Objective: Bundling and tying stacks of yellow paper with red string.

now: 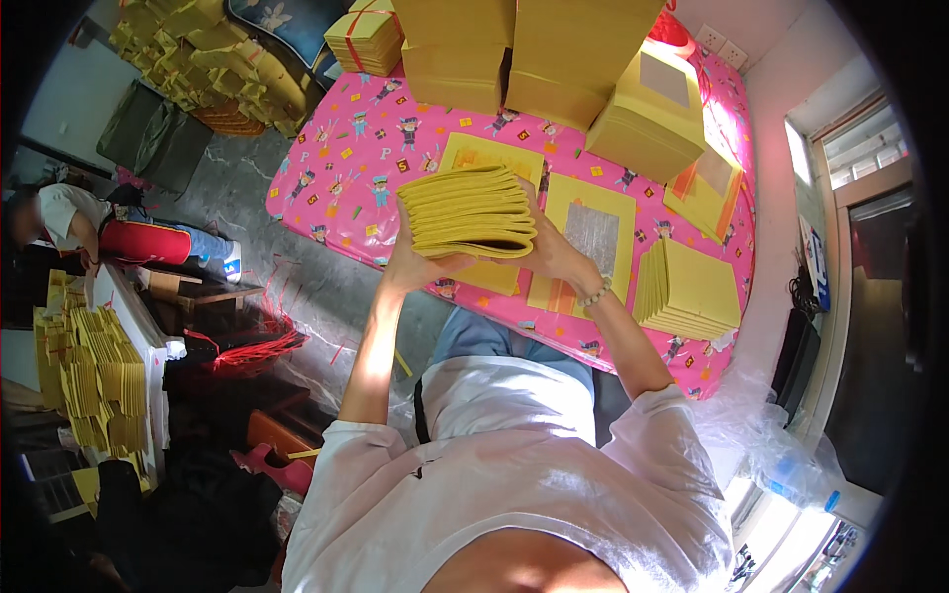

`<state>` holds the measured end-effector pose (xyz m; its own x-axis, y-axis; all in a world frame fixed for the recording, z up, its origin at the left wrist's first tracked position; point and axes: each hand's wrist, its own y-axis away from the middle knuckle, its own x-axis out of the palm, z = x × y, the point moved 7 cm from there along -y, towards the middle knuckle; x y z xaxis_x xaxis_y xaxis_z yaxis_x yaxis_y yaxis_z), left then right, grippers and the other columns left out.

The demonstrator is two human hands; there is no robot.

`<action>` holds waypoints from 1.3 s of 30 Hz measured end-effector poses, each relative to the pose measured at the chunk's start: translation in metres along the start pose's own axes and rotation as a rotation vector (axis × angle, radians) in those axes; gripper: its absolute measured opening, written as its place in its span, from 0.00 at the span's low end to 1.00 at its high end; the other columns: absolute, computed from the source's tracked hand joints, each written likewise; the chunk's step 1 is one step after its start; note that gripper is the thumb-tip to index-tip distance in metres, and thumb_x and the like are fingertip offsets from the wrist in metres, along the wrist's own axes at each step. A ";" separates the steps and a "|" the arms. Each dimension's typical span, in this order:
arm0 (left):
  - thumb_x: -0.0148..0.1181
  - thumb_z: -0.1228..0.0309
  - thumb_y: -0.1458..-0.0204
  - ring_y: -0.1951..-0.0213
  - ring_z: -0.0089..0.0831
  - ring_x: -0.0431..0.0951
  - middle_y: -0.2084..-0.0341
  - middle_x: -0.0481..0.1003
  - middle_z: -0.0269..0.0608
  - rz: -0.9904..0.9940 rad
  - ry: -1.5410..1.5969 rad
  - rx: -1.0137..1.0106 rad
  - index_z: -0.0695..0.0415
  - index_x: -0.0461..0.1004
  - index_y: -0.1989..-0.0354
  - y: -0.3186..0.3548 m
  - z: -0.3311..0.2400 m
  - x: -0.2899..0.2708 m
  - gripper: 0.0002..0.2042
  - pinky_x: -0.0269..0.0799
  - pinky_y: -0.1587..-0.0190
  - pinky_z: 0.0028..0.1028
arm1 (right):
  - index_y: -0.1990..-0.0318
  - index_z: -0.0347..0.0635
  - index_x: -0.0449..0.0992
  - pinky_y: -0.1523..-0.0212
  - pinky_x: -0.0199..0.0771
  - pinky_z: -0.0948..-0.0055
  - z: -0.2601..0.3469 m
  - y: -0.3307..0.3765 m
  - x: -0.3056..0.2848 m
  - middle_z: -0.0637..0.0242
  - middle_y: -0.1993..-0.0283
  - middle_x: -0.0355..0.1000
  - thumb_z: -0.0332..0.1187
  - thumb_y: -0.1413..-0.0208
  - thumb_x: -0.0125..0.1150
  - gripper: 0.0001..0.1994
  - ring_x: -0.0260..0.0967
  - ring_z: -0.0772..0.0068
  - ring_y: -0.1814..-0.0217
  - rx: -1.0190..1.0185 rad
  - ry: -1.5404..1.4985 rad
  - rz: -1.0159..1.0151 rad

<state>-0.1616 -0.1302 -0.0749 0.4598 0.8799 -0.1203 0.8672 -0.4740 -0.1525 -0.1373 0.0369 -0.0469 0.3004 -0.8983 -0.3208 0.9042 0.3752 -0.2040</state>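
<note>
Between my two hands I hold a thick stack of yellow paper envelopes (pixel 465 212), raised over the near edge of a pink patterned table. My left hand (pixel 407 265) grips its left side and lower edge. At the right end, my right hand (pixel 554 252) is closed around the stack, with a bead bracelet on that wrist. Part of a flat yellow sheet (pixel 494 150) shows behind the stack. To the right lies another yellow piece with a grey panel (pixel 593 232). Further right, a fanned stack of yellow envelopes (pixel 697 292) rests on the table.
Tall yellow stacks (pixel 455 74) line the far side of the pink tablecloth (pixel 341 212), beside a bundle tied with red string (pixel 364 44). At left, a person (pixel 74 212) is near more yellow piles (pixel 99 376). Red strings (pixel 262 341) are heaped low at left. Plastic wrap (pixel 751 435) lies at right.
</note>
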 end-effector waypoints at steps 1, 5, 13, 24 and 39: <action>0.71 0.80 0.65 0.46 0.31 0.68 0.48 0.66 0.43 0.001 -0.001 -0.005 0.60 0.49 0.39 -0.001 0.004 0.000 0.44 0.64 0.45 0.31 | 0.34 0.39 0.39 0.34 0.49 0.67 0.001 -0.002 0.001 0.56 0.35 0.49 0.31 0.63 0.75 0.53 0.46 0.64 0.31 -0.028 -0.029 0.012; 0.73 0.78 0.66 0.49 0.31 0.70 0.51 0.69 0.43 -0.055 -0.050 0.091 0.61 0.54 0.43 -0.005 0.000 -0.001 0.41 0.67 0.47 0.31 | 0.34 0.40 0.37 0.32 0.44 0.64 -0.003 -0.004 0.001 0.54 0.34 0.45 0.38 0.68 0.78 0.58 0.40 0.59 0.29 -0.040 -0.046 0.017; 0.73 0.78 0.67 0.50 0.30 0.71 0.52 0.70 0.42 -0.075 -0.020 0.097 0.61 0.57 0.43 -0.008 -0.011 -0.001 0.39 0.67 0.47 0.30 | 0.33 0.44 0.36 0.31 0.40 0.62 0.018 -0.006 -0.006 0.56 0.34 0.43 0.52 0.74 0.78 0.64 0.38 0.60 0.29 -0.202 -0.252 -0.195; 0.70 0.79 0.65 0.54 0.29 0.74 0.57 0.74 0.40 -0.076 0.066 0.106 0.60 0.69 0.50 -0.007 -0.004 0.002 0.28 0.69 0.50 0.30 | 0.34 0.41 0.38 0.34 0.44 0.64 0.017 -0.009 0.000 0.59 0.36 0.46 0.62 0.71 0.72 0.62 0.41 0.63 0.31 -0.227 -0.370 -0.256; 0.70 0.79 0.63 0.53 0.30 0.73 0.55 0.74 0.40 -0.035 0.040 0.136 0.60 0.69 0.50 -0.006 -0.005 0.005 0.27 0.69 0.51 0.30 | 0.32 0.41 0.33 0.32 0.41 0.65 0.012 -0.008 0.005 0.59 0.31 0.39 0.61 0.73 0.74 0.67 0.37 0.64 0.29 -0.171 -0.512 -0.268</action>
<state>-0.1636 -0.1232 -0.0694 0.4392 0.8953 -0.0741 0.8501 -0.4408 -0.2880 -0.1391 0.0270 -0.0353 0.2148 -0.9466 0.2403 0.9199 0.1134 -0.3754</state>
